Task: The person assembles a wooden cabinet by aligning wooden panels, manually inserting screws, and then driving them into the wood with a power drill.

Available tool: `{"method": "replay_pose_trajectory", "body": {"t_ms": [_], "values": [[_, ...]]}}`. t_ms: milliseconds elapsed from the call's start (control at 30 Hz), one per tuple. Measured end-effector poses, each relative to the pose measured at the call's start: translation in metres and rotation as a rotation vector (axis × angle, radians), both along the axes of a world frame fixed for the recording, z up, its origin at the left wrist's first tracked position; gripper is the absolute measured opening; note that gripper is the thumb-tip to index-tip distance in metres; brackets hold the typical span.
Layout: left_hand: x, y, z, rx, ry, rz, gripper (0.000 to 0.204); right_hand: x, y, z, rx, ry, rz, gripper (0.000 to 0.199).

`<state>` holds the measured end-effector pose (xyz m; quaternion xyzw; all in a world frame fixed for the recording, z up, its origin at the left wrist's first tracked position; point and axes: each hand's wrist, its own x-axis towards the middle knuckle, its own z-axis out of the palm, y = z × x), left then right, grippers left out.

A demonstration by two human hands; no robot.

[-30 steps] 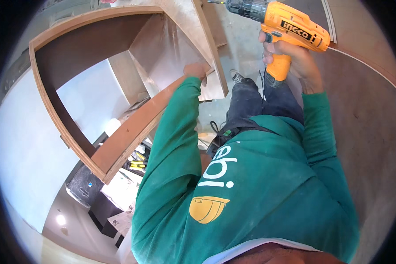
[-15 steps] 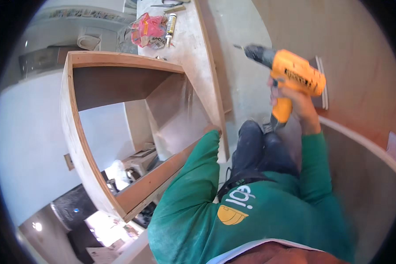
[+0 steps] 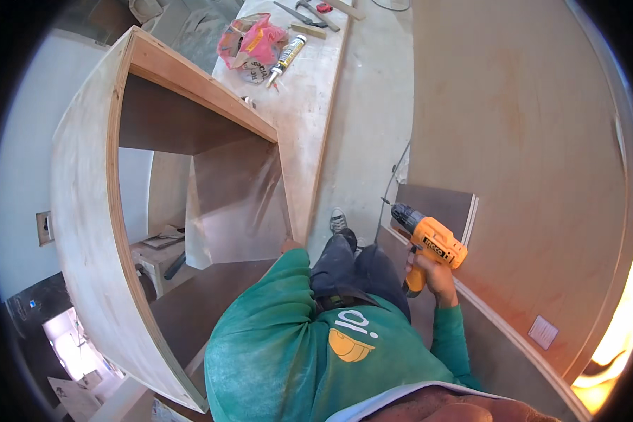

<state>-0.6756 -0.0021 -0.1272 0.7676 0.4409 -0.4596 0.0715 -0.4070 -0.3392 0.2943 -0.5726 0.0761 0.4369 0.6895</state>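
My right hand (image 3: 437, 277) is closed round the grip of an orange and black cordless drill (image 3: 437, 240). The drill's bit points to the far left and touches nothing that I can see. On the left stands a large open wooden box frame (image 3: 112, 211), with plywood edges and dark inner faces. My left hand (image 3: 290, 245) is at the box's near right corner, by the workbench edge. Only a small part of that hand shows beyond the green sleeve, and its fingers are hidden.
The long dusty workbench (image 3: 306, 133) bears a pink plastic bag (image 3: 253, 42), a sealant tube (image 3: 287, 60), a hand tool (image 3: 300, 14) and wood scraps. Large brown panels (image 3: 513, 141) stand at the right. A cable (image 3: 399, 165) runs along the floor near my feet.
My right hand has brought the drill lower and nearer my body. The view has turned, and the box now looks more upright in it. My left hand stays by the box.
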Motion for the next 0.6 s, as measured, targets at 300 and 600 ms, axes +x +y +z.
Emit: {"method": "replay_pose_trajectory", "body": {"t_ms": [300, 600], "values": [[0.028, -0.019, 0.106, -0.065, -0.092, 0.067, 0.049, 0.054, 0.013, -0.001, -0.073, -0.074, 0.053, 0.033], [0.007, -0.017, 0.074, -0.048, -0.062, 0.225, 0.044, 0.167, 0.062, 0.006, -0.082, -0.018, -0.161, 0.037]]}}
